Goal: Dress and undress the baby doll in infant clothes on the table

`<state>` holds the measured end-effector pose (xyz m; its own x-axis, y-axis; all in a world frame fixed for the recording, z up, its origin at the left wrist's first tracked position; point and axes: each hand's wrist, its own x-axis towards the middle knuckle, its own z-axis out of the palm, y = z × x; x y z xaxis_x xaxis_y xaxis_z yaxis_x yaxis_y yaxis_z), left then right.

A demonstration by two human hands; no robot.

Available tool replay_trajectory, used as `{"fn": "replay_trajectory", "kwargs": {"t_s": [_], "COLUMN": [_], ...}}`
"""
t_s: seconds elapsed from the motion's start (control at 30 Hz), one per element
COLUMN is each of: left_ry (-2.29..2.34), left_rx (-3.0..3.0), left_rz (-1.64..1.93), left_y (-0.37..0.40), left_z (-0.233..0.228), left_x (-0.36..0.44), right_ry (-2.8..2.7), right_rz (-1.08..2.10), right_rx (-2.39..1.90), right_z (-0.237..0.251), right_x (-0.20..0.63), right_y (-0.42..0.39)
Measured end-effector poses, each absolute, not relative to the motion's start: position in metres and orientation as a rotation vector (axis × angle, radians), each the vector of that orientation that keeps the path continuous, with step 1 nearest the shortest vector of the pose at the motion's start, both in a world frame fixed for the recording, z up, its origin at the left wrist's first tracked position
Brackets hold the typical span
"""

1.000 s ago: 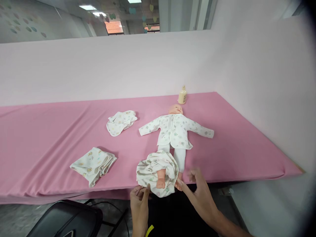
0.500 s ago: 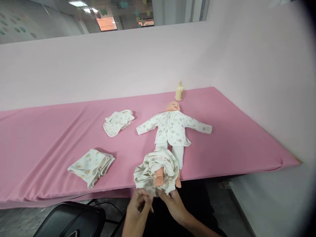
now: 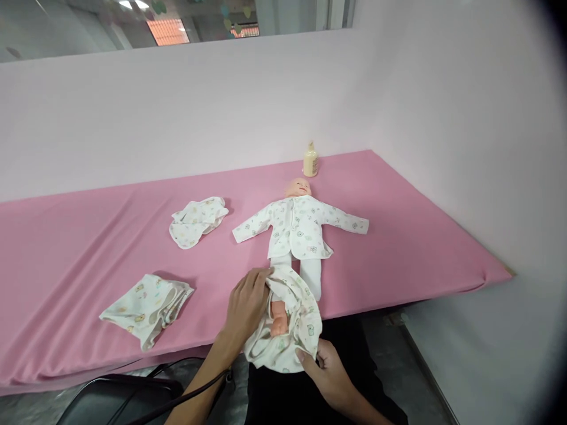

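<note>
A baby doll (image 3: 299, 188) lies on its back, head toward the wall, in a white printed jacket (image 3: 295, 227) with the sleeves spread. White printed baby pants (image 3: 305, 316) are bunched around its leg on the left of the view, and the bare foot (image 3: 279, 321) shows in the opening. My left hand (image 3: 248, 301) grips the upper left edge of the pants beside that leg. Lower right, my right hand (image 3: 325, 369) pinches their near edge, which hangs past the table's front. The doll's other foot is hidden behind the cloth.
The pink-covered table (image 3: 411, 236) meets the wall at the back. A pump bottle (image 3: 310, 160) stands beyond the doll's head. To the left lie a white cloth item (image 3: 197, 221) and a folded printed cloth (image 3: 148, 307). A black chair (image 3: 119, 401) stands near my left arm.
My left hand has moved up from the near edge to the pants' upper left side. The right hand still holds the near edge, and the pants are spread wider around the foot.
</note>
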<state>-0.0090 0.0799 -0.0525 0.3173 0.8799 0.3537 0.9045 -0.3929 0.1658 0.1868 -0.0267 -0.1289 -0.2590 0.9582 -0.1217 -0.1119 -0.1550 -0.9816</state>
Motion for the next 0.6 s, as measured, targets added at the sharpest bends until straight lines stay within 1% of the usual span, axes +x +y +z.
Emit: {"fn": "replay_trajectory", "kwargs": {"t_s": [0.1, 0.23, 0.37, 0.47, 0.6], "left_ry": [-1.832, -1.917, -1.883, -1.803, -1.749], "left_rx": [-2.485, -2.535, -2.464, -2.384, -2.313], "left_rz": [-0.721, -0.821, -0.687, -0.554, -0.481], "left_y": [0.079, 0.076, 0.072, 0.073, 0.078], "left_z": [-0.058, -0.058, -0.059, -0.065, -0.074], "left_x": [-0.010, -0.009, -0.006, -0.004, -0.002], "right_ry": [-1.077, -0.944, -0.781, -0.869, -1.188], "right_rz": [1.601, 1.720, 1.778, 1.767, 1.739], "right_rx": [-1.027, -0.977, -0.994, -1.046, -1.178], "right_z": [-0.135, -0.147, -0.148, -0.140, -0.121], "right_x": [0.187, 0.157, 0.127, 0.138, 0.191], "right_y": [-0.034, -0.035, -0.025, -0.023, -0.035]}}
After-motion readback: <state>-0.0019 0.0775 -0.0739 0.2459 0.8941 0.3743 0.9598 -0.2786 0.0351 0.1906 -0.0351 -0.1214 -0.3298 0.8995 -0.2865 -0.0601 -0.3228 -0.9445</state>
